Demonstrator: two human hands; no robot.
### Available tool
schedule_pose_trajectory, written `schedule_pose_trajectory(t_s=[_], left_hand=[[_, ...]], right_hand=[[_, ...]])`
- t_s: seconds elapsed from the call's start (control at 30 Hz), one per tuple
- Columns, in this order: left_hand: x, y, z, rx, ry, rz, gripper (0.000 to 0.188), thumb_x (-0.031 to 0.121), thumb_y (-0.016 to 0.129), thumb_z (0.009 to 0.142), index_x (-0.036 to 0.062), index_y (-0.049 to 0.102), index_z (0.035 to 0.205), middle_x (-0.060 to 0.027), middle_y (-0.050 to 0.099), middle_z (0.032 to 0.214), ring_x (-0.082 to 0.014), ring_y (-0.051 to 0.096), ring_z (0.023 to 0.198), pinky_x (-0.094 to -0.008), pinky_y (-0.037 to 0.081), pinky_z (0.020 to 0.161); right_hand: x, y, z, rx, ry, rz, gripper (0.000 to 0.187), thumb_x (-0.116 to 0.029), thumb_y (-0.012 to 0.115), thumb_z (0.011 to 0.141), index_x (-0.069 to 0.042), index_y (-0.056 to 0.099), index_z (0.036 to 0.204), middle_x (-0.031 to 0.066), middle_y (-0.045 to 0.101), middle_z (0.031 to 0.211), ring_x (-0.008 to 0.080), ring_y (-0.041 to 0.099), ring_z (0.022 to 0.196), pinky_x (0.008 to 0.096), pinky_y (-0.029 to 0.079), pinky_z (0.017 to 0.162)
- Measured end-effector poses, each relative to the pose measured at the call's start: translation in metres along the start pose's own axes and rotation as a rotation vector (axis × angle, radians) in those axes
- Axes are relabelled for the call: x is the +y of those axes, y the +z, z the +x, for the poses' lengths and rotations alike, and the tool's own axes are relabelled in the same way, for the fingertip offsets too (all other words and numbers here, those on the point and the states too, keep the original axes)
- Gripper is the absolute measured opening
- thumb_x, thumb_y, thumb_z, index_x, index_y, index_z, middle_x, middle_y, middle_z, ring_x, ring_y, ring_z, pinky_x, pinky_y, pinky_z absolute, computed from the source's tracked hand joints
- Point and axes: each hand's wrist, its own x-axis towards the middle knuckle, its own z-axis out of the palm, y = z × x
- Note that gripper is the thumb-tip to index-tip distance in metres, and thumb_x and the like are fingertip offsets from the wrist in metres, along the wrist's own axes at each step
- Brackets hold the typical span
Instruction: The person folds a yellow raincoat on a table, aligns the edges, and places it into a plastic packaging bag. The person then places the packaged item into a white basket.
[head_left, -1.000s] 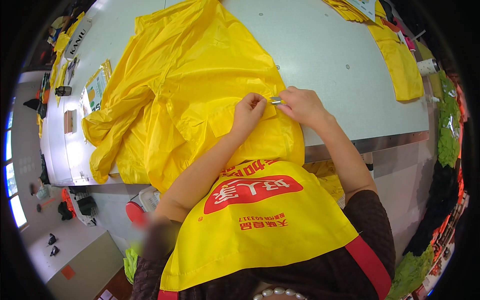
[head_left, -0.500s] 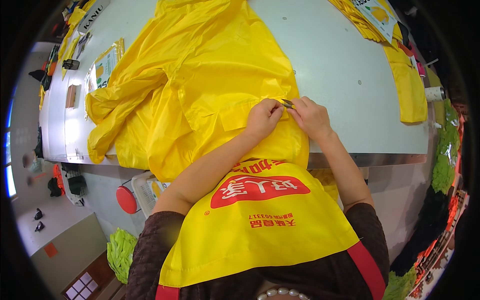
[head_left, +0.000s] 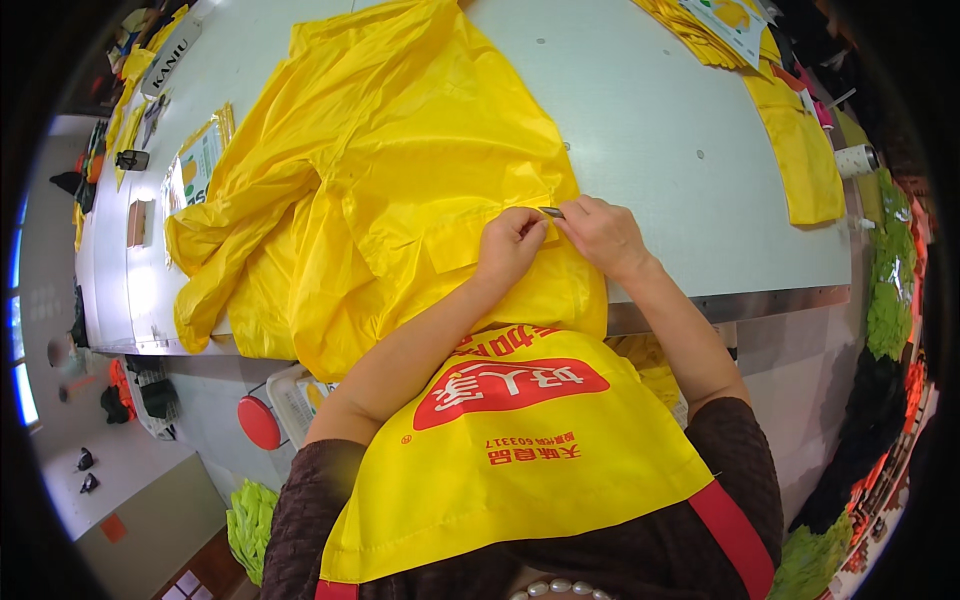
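Observation:
A yellow raincoat [head_left: 440, 130] lies spread over the table, its sleeve [head_left: 240, 220] folded to the left and its lower part at the front edge. My left hand [head_left: 510, 246] is closed in a pinch on the coat's cloth beside a pocket flap [head_left: 450, 247]. Close against it on the right, my right hand [head_left: 604, 240] is closed round small dark thread snips [head_left: 551, 212]. The tips of the snips point left, toward my left fingertips. Whatever thread lies between them is too small to make out.
A white table [head_left: 640, 150] bears the coat. Packaged yellow garments [head_left: 200, 160] lie at the left, near a small box [head_left: 137, 222] and scissors [head_left: 152, 118]. At the right are a folded yellow piece [head_left: 800, 165] and a white roll [head_left: 856, 160]. A red round stool [head_left: 259, 422] stands below.
The whole view has shifted slightly. The blades of the snips, apart before, now look closer together. Both hands stay at the same spot on the coat.

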Motion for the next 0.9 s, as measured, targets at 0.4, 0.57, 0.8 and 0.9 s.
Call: schedule_pose_trajectory(t_s=[0.4,0.57,0.8,0.9], left_hand=[[0.031,-0.108,-0.06,-0.262,-0.084,0.212,0.025,0.019,0.049,0.084,-0.0014,0.053,0.071,-0.0134,0.054,0.067,-0.0243,0.054,0.063,-0.0373,0.043,0.059],[0.0,-0.189,-0.076,0.989,-0.133,-0.707,0.015,0.014,0.053,0.083,0.0064,0.052,0.096,-0.003,0.053,0.081,-0.0095,0.05,0.066,-0.0232,0.042,0.061],[0.021,-0.144,-0.06,0.066,0.494,1.049,0.027,0.019,0.062,0.079,0.0091,0.056,0.104,-0.0053,0.054,0.109,-0.0199,0.052,0.097,-0.0299,0.044,0.077],[-0.023,-0.149,-0.029,-0.001,0.327,0.686,0.015,0.021,0.061,0.083,0.0072,0.06,0.087,-0.0019,0.059,0.088,-0.0147,0.054,0.084,-0.0261,0.044,0.071]], right_hand=[[0.178,-0.029,-0.074,0.101,0.862,-0.259,0.036,-0.035,0.051,0.087,-0.005,0.057,0.107,0.0147,0.059,0.096,0.0314,0.057,0.088,0.0399,0.046,0.075],[0.191,-0.035,-0.104,0.115,0.775,-0.61,0.051,-0.036,0.053,0.085,-0.004,0.046,0.124,0.0207,0.048,0.121,0.0351,0.043,0.115,0.0405,0.036,0.095],[0.049,0.025,-0.048,-0.009,0.854,0.88,0.048,-0.023,0.058,0.086,0.003,0.044,0.124,0.0125,0.059,0.104,0.0171,0.059,0.089,0.0279,0.049,0.073],[-0.008,0.018,-0.022,-0.13,0.98,1.191,0.048,-0.024,0.058,0.085,0.003,0.046,0.123,0.0084,0.061,0.095,0.0123,0.058,0.086,0.0236,0.049,0.067]])
